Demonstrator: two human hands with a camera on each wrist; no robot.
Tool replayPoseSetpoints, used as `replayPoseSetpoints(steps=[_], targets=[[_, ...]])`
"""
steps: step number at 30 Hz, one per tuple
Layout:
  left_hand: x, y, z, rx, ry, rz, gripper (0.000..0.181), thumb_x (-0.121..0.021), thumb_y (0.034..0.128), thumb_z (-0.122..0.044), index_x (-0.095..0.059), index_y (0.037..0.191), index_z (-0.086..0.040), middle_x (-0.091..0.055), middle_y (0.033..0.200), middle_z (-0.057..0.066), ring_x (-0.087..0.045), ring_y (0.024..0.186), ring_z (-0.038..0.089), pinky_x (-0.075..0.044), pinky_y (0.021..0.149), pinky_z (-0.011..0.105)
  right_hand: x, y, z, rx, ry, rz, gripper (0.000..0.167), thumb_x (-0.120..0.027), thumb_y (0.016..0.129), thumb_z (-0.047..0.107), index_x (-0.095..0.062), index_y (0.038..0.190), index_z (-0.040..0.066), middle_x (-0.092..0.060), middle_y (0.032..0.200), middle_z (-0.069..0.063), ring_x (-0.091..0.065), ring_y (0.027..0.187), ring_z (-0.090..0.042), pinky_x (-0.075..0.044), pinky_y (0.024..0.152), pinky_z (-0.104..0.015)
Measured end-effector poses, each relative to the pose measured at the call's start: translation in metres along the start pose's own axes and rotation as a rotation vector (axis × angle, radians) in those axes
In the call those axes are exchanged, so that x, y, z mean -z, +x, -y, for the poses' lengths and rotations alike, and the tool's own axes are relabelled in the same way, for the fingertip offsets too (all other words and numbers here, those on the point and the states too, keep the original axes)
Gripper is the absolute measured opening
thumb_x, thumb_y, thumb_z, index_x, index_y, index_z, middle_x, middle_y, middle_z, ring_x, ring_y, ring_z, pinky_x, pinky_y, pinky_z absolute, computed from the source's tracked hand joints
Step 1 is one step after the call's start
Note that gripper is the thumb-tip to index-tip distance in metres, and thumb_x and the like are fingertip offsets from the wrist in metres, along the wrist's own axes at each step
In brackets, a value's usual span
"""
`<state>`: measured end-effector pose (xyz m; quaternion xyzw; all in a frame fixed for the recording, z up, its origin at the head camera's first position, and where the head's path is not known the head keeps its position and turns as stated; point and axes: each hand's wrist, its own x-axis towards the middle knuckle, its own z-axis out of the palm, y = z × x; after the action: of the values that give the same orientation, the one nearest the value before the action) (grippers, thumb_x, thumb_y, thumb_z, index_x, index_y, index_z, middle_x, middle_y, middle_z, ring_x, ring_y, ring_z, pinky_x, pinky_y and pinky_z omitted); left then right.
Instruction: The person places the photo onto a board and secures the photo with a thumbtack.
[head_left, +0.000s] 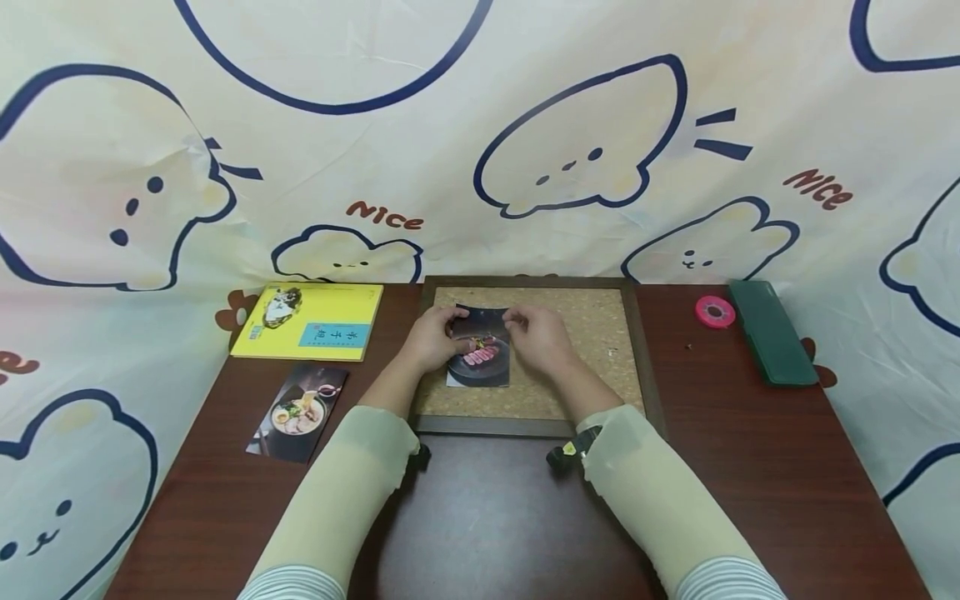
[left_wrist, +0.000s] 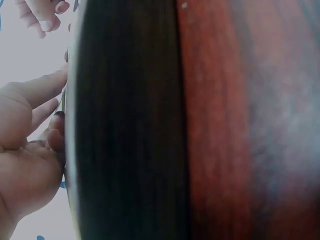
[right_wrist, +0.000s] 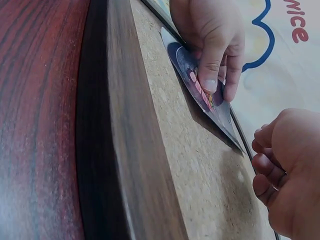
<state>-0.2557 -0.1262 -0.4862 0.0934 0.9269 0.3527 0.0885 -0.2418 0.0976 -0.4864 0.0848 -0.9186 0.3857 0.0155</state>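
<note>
Left of the corkboard (head_left: pixel 600 321), beside its near half, seeing a bowl photo (head_left: pixel 300 412) lying loose on the table (head_left: pixel 495 517), judging it as a part not yet begun. Left of the corkboard's far half, noticing a yellow book (head_left: pixel 322 312). Over the corkboard's left half, pinching the meat photo (head_left: pixel 491 354) in the left hand (head_left: pixel 432 340), with the thumb pressing on the printed face and other fingers at its far left corner. Seeing it partly lifting off the corkboard and finding no fastening on it, so judging the placing as unfinished and any fixing as left to do. Over the corkboard's far middle, curling the fingers of the right hand (head_left: pixel 540 337) close by the meat photo's corner, not being able to tell of anything held between them. Right of the corkboard, seeing a pink disc (head_left: pixel 715 312) and a green case (head_left: pixel 772 333) lying near each other
</note>
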Motion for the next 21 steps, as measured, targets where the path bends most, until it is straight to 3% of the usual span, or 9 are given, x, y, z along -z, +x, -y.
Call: replayPoseSetpoints(steps=[5, 13, 21], targets=[[0.001, 0.0, 0.0, 0.001, 0.024, 0.016, 0.063, -0.087, 0.0855, -0.026, -0.063, 0.142, -0.009, -0.053, 0.114, 0.013, -0.053, 0.095, 0.025, -0.045, 0.083, 0.039, -0.003, 0.005, 0.001, 0.012, -0.002, 0.007, 0.016, -0.065, 0.101, 0.017, -0.076, 0.112, 0.014, -0.075, 0.106, -0.004, -0.069, 0.094, -0.021, -0.056, 0.085, -0.04], [0.0, 0.003, -0.002, 0.018, 0.04, 0.057, 0.072, -0.084, 0.0885, -0.032, -0.055, 0.151, -0.011, -0.045, 0.138, 0.018, -0.053, 0.114, 0.031, -0.046, 0.098, 0.046, -0.003, 0.017, 0.004, 0.024, -0.019, 0.026, 0.015, -0.066, 0.101, 0.017, -0.075, 0.112, 0.014, -0.075, 0.11, -0.004, -0.068, 0.099, -0.023, -0.055, 0.088, -0.042], [-0.001, 0.003, -0.002, 0.057, 0.057, 0.069, 0.072, -0.083, 0.0903, -0.03, -0.052, 0.152, -0.01, -0.04, 0.145, 0.02, -0.051, 0.127, 0.036, -0.044, 0.107, 0.049, -0.014, 0.032, 0.009, 0.047, -0.051, 0.059, 0.013, -0.068, 0.099, 0.017, -0.076, 0.109, 0.013, -0.075, 0.104, -0.005, -0.068, 0.098, -0.023, -0.054, 0.089, -0.041]])
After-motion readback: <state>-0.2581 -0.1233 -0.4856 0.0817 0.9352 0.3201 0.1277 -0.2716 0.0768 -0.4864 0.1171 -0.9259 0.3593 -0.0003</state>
